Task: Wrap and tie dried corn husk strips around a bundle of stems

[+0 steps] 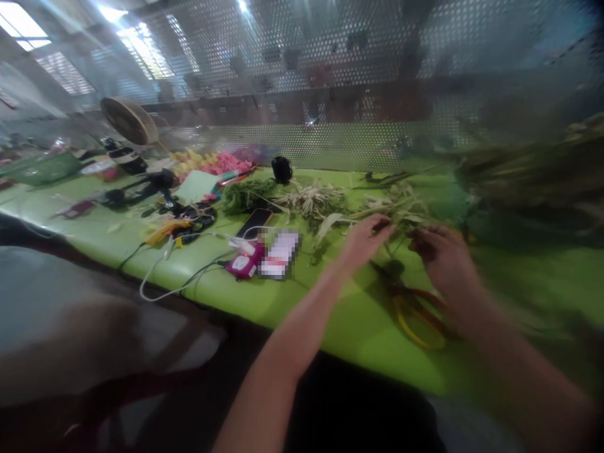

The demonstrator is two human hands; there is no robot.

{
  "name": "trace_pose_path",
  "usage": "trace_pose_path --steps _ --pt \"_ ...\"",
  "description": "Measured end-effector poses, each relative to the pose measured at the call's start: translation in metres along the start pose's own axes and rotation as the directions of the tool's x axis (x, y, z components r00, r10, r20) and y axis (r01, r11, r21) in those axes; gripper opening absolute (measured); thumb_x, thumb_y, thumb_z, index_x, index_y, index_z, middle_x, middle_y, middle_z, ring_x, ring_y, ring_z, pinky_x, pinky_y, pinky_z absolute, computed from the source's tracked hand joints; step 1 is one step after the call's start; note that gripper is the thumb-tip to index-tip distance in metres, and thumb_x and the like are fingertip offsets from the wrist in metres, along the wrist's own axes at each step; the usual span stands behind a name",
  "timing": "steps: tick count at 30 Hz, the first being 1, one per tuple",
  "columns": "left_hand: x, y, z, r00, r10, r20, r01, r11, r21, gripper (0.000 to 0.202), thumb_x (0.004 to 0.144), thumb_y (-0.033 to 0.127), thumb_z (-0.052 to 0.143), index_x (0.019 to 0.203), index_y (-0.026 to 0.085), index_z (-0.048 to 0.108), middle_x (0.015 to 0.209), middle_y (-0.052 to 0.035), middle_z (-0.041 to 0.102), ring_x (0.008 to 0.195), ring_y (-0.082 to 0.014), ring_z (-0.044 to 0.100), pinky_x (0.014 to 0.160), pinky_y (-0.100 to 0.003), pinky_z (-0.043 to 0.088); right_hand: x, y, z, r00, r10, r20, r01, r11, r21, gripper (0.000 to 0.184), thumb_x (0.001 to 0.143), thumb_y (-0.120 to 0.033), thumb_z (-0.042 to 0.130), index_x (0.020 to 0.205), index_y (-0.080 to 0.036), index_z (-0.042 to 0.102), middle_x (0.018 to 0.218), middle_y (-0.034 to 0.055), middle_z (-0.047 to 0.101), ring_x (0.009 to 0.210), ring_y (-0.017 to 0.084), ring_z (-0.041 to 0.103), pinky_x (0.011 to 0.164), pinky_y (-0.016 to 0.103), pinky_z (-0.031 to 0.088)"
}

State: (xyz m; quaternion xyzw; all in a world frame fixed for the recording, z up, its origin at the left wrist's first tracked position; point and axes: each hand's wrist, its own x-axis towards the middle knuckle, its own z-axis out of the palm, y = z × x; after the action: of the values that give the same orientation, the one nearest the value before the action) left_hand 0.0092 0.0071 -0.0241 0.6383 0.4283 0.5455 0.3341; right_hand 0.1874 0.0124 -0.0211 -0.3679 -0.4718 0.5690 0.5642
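Observation:
My left hand (369, 238) is closed in a pinch at the near side of some pale green leafy stems (401, 202). Facing it, my right hand (441, 255) has its fingers curled together, with thin greenery (399, 238) running between the two hands. Blur hides exactly how many stems they grip. Just below my hands lies a pair of scissors (419, 318) with yellow handles, its dark blades pointing toward my left hand. A heap of dried, pale plant pieces (311, 200) sits left of the stems, beside a darker green bunch (248, 194).
A phone with a lit screen (280, 255), a magenta cabled device (246, 261) and a dark phone (255, 221) lie to the left. Further off are pink and yellow flowers (231, 163) and a round fan (128, 121). A large dry bundle (533, 176) stands right, before a perforated panel (330, 141).

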Motion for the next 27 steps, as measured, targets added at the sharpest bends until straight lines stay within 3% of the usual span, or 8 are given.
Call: trace_pose_path --steps 2,5,9,17,21,24,26,27 --pt "0.0 0.004 -0.007 1.0 -0.013 -0.012 0.015 0.995 0.096 0.024 0.089 0.04 0.056 0.094 0.018 0.065 0.096 -0.0075 0.069 0.086 -0.0179 0.062 0.077 -0.03 0.048 -0.002 -0.002 0.004 0.998 0.017 -0.068 -0.015 0.999 0.042 0.017 0.065 -0.025 0.077 0.078 -0.022 0.065 0.074 -0.0014 0.064 0.059 0.01 0.056 0.057 0.024 0.049" --pt "0.001 0.012 -0.015 0.999 -0.034 0.015 0.028 0.958 0.286 0.019 0.09 0.033 0.053 0.084 0.018 0.062 0.081 -0.0047 0.066 0.078 -0.0172 0.059 0.075 -0.03 0.045 -0.004 -0.004 0.01 0.996 0.007 -0.091 -0.005 1.0 0.026 0.019 0.063 -0.025 0.076 0.075 -0.02 0.062 0.069 -0.0034 0.06 0.058 0.009 0.056 0.058 0.023 0.048" --pt "0.001 0.016 -0.019 0.994 -0.083 0.066 0.054 0.933 0.355 0.019 0.091 0.031 0.05 0.078 0.019 0.057 0.075 -0.002 0.063 0.073 -0.016 0.056 0.071 -0.028 0.041 -0.003 -0.003 0.012 0.992 0.005 -0.122 -0.002 1.0 0.025 0.019 0.064 -0.026 0.075 0.075 -0.019 0.061 0.068 -0.0033 0.062 0.058 0.009 0.056 0.06 0.024 0.048" --pt "0.004 0.006 -0.028 0.981 -0.191 -0.028 0.191 0.94 0.282 0.023 0.088 0.036 0.052 0.075 0.018 0.059 0.072 -0.0011 0.064 0.071 -0.0156 0.056 0.073 -0.028 0.039 0.003 -0.007 0.002 0.979 0.032 -0.203 -0.029 0.999 0.02 0.017 0.064 -0.026 0.07 0.075 -0.019 0.06 0.064 -0.0034 0.061 0.053 0.009 0.053 0.056 0.023 0.046" --pt "0.006 0.006 -0.033 0.977 -0.207 -0.049 0.213 0.947 0.241 0.026 0.087 0.039 0.054 0.075 0.018 0.064 0.071 -0.0009 0.065 0.071 -0.0157 0.056 0.072 -0.028 0.04 0.012 -0.008 -0.009 0.978 0.061 -0.198 -0.108 0.966 -0.235 0.014 0.069 -0.026 0.067 0.079 -0.019 0.06 0.067 -0.001 0.063 0.057 0.012 0.058 0.06 0.027 0.048" --pt "0.007 0.006 -0.036 0.975 -0.21 -0.075 0.222 0.944 0.243 0.026 0.085 0.038 0.054 0.073 0.017 0.065 0.068 -0.0006 0.063 0.07 -0.0163 0.056 0.071 -0.028 0.039 0.012 -0.017 -0.014 0.997 -0.045 -0.057 -0.001 0.781 -0.624 0.025 0.071 -0.024 0.068 0.095 -0.019 0.066 0.09 0.0041 0.07 0.067 0.015 0.062 0.069 0.031 0.049" --pt "0.008 0.005 -0.038 0.973 -0.215 -0.087 0.23 0.944 0.238 0.026 0.084 0.038 0.055 0.071 0.018 0.065 0.065 -0.0006 0.062 0.069 -0.0165 0.055 0.071 -0.028 0.039 0.001 -0.03 -0.012 0.988 -0.139 0.068 0.133 0.54 -0.831 0.038 0.073 -0.025 0.07 0.11 -0.022 0.066 0.111 0.0067 0.069 0.076 0.018 0.063 0.074 0.033 0.047" --pt "0.009 0.003 -0.039 0.972 -0.216 -0.09 0.232 0.943 0.238 0.025 0.083 0.037 0.055 0.07 0.018 0.064 0.064 -0.0006 0.061 0.069 -0.0166 0.054 0.071 -0.028 0.039 -0.008 -0.038 -0.01 0.982 -0.149 0.116 0.17 0.435 -0.884 0.035 0.077 -0.028 0.068 0.112 -0.022 0.066 0.112 0.0079 0.069 0.08 0.02 0.063 0.075 0.033 0.046"
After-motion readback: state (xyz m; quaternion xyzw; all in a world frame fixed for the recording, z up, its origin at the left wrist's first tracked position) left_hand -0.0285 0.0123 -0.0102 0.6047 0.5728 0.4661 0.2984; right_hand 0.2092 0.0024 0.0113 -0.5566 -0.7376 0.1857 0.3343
